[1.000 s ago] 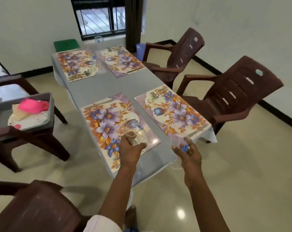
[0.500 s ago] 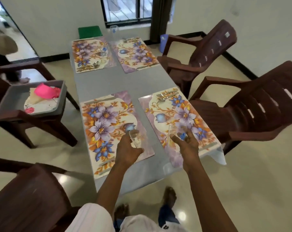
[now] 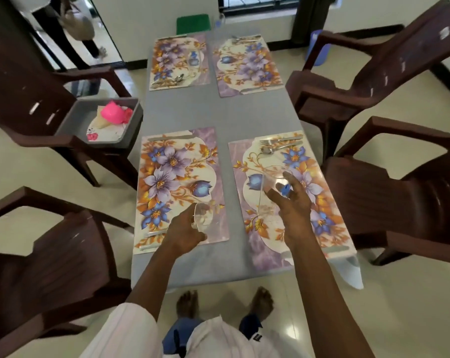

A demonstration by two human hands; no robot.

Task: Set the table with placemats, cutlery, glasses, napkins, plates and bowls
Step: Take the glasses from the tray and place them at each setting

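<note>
The left glass [image 3: 206,215] is in my left hand [image 3: 185,235], and its fingers [image 3: 187,217] are curled around the side of the glass. It is over the near right corner of the near left placemat [image 3: 172,174], but I cannot tell if its base touches the mat. The right glass [image 3: 271,187] is gripped by my right hand [image 3: 295,205], with the thumb on one side and the other fingers on the far side, above the middle of the near right placemat [image 3: 255,156]. A fork and a spoon [image 3: 278,146] lie at the far edge of this placemat. The far left placemat [image 3: 177,60] and the far right placemat [image 3: 247,65] lie side by side at the far end of the table [image 3: 224,112], each with some cutlery on it. Just beside the left edge of the table, a grey tray [image 3: 136,109] sits on a brown chair [image 3: 38,99] and holds a pink bowl [image 3: 113,113].
</note>
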